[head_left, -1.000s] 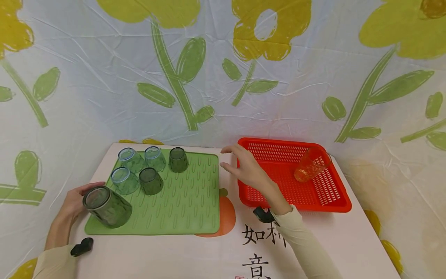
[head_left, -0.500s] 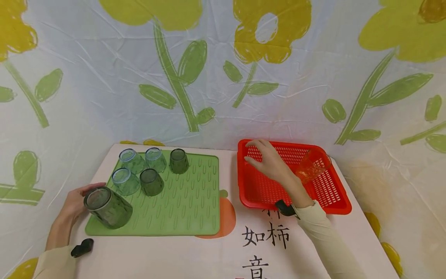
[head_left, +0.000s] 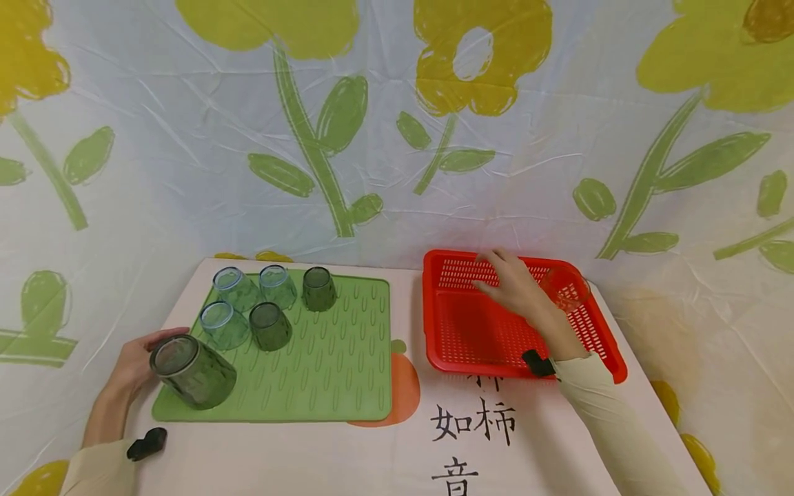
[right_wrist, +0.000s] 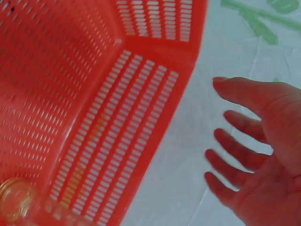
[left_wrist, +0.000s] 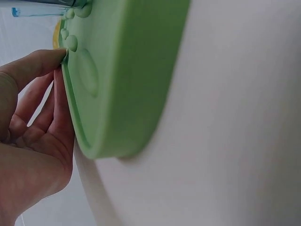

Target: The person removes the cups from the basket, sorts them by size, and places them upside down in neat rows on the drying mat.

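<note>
My left hand [head_left: 131, 362] pinches the left edge of the green drying mat [head_left: 322, 372]; the left wrist view shows the thumb on its rim and the fingers along its side. A large dark green glass [head_left: 201, 377] stands beside that hand. Behind it are smaller glasses: blue-rimmed ones [head_left: 225, 327] and dark green ones [head_left: 271, 329]. Above the red basket [head_left: 432, 351], my right hand [head_left: 516, 293] hovers with fingers apart and nothing held. A clear tumbler [head_left: 566, 286] leans at the basket's right side, partly hidden behind the hand and forearm.
The pale table [head_left: 279, 458] carries black characters and an orange print. A flower-patterned cloth [head_left: 397, 213] hangs close behind the mat and basket. The basket's walls rise around the tumbler.
My right hand has moved right, from between the mat and the basket to above the basket, nearer the tumbler. The left hand and the glasses on the mat have stayed in place.
</note>
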A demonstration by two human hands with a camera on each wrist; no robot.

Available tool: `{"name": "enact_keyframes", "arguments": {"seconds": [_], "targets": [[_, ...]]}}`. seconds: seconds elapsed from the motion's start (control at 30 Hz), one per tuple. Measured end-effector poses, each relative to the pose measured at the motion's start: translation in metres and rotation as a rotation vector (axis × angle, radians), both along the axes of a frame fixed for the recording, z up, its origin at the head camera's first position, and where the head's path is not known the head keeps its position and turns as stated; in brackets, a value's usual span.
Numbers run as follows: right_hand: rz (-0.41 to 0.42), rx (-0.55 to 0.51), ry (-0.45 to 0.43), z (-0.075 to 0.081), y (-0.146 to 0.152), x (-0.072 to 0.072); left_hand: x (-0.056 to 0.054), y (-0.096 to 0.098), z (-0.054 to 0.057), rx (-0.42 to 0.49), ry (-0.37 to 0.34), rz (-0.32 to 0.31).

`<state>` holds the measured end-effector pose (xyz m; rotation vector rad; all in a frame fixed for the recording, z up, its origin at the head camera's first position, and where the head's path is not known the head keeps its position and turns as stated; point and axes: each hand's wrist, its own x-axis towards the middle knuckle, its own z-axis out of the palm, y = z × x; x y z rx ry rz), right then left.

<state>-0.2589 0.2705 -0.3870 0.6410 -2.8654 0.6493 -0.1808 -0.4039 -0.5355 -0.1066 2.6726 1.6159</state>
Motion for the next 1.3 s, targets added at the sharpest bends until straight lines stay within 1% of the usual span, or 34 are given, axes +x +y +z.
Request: {"name": "enact_keyframes", "arguments": {"seconds": [0.13, 0.23, 0.37, 0.53, 0.6, 0.7, 0.77, 0.87, 1.0, 1.13, 1.23, 1.3], "targets": [[-0.026, 0.068, -0.022, 0.001, 0.015, 0.001, 0.002, 0.000, 0.001, -0.008, -0.005, -0.003], [-0.036, 0.135, -0.009, 0.003, 0.027, 0.000, 0.002, 0.000, 0.001, -0.010, -0.021, 0.001], [-0.047, 0.220, -0.014, 0.003, 0.045, 0.000, 0.002, 0.000, 0.001, -0.006, -0.020, -0.005], [-0.072, 0.283, -0.028, 0.002, 0.069, 0.000, 0.000, 0.000, -0.001, -0.027, -0.020, -0.003], [-0.087, 0.292, -0.054, 0.001, 0.078, -0.001, 0.000, 0.001, -0.002, -0.039, -0.025, 0.000], [-0.113, 0.298, -0.120, 0.000, 0.089, -0.002, -0.001, 0.001, -0.003, -0.054, -0.031, 0.007], [-0.133, 0.297, -0.161, 0.000, 0.096, -0.003, -0.001, 0.000, -0.003, -0.049, -0.030, 0.004], [-0.157, 0.292, -0.193, 0.000, 0.104, -0.002, 0.000, 0.000, -0.002, -0.043, -0.022, 0.006], [-0.178, 0.265, -0.223, -0.001, 0.115, 0.000, -0.001, -0.001, -0.002, -0.057, -0.024, 0.011], [-0.192, 0.227, -0.280, -0.002, 0.123, 0.000, -0.002, -0.001, -0.001, -0.072, -0.037, 0.012], [-0.198, 0.193, -0.322, -0.002, 0.128, 0.001, -0.002, 0.000, -0.001, -0.074, -0.043, 0.015], [-0.202, 0.175, -0.343, -0.002, 0.129, 0.001, -0.002, 0.000, 0.000, -0.058, -0.042, 0.014]]}}
